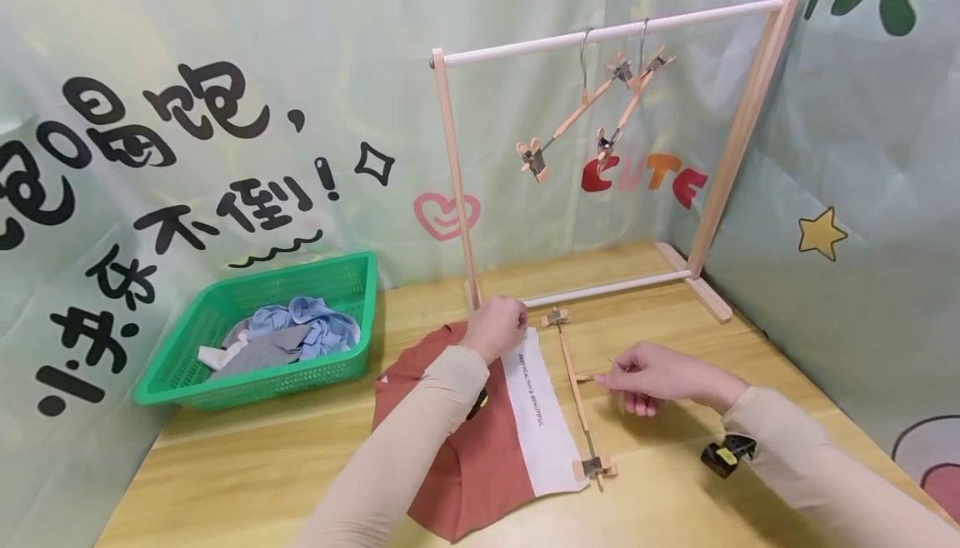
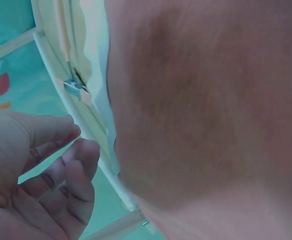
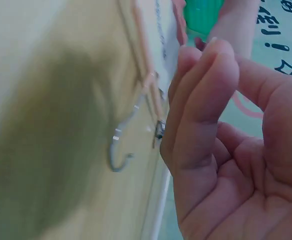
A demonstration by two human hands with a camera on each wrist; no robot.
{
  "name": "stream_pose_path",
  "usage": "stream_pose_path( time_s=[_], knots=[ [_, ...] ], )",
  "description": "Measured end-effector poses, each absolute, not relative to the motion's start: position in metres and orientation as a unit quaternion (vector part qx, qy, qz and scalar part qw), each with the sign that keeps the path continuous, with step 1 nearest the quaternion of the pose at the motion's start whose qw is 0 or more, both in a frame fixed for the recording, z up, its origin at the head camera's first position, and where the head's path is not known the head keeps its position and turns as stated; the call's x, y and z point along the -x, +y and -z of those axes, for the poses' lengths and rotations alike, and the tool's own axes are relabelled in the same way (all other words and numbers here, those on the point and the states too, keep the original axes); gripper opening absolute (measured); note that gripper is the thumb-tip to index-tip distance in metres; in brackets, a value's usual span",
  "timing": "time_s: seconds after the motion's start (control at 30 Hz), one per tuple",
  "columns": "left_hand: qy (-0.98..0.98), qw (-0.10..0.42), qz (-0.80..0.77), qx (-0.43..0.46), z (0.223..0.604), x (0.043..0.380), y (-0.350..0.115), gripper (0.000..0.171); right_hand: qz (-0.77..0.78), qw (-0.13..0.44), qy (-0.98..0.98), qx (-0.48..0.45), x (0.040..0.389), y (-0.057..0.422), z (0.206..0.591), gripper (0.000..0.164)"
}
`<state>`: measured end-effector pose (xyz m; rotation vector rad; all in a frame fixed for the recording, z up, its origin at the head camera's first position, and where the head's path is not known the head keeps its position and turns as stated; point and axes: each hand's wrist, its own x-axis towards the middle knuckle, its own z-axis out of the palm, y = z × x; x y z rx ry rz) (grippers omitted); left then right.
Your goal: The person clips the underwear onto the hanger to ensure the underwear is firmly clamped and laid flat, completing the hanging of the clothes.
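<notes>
A reddish-brown garment (image 1: pixel 487 465) with a white lettered band (image 1: pixel 536 415) lies flat on the table. My left hand (image 1: pixel 495 327) is over the band's far end; in the left wrist view its fingers (image 2: pixel 81 185) are loosely bent, with nothing between them and the thumb. Beside the band lies a wooden clip hanger (image 1: pixel 572 377), one clip (image 1: pixel 555 317) at its far end and another (image 1: pixel 595 468) near the band's near corner. My right hand (image 1: pixel 652 377) hovers by the hanger's metal hook (image 3: pixel 117 145), which shows free of the bent fingers in the right wrist view.
A green basket (image 1: pixel 255 281) at the back left holds blue, grey and white cloth (image 1: pixel 300 331). Behind the hands stands a wooden rack (image 1: pixel 453 156) with a white rail (image 1: pixel 525 47), where two clip hangers (image 1: pixel 573 115) hang. Printed curtains (image 1: pixel 337 115) border the table (image 1: pixel 247 465).
</notes>
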<state>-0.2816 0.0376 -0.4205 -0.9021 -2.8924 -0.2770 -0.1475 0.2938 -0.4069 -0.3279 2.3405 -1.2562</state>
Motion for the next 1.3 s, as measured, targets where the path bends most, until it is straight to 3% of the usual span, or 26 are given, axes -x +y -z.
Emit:
stream_pose_path(
  time_s=[0.4, 0.87, 1.3],
  knots=[
    [-0.957, 0.054, 0.079, 0.273, 0.436, 0.285, 0.054, 0.011, 0.424, 0.134, 0.893, 0.070, 0.203, 0.285, 0.406, 0.033],
    [-0.963, 0.045, 0.090, 0.251, 0.448, 0.291, 0.061, 0.010, 0.347, 0.115, 0.931, 0.005, 0.258, 0.269, 0.426, 0.041],
    [-0.958, 0.045, 0.131, 0.251, 0.452, 0.294, 0.057, 0.011, 0.325, 0.093, 0.941, -0.011, 0.279, 0.254, 0.441, 0.047]
  ],
)
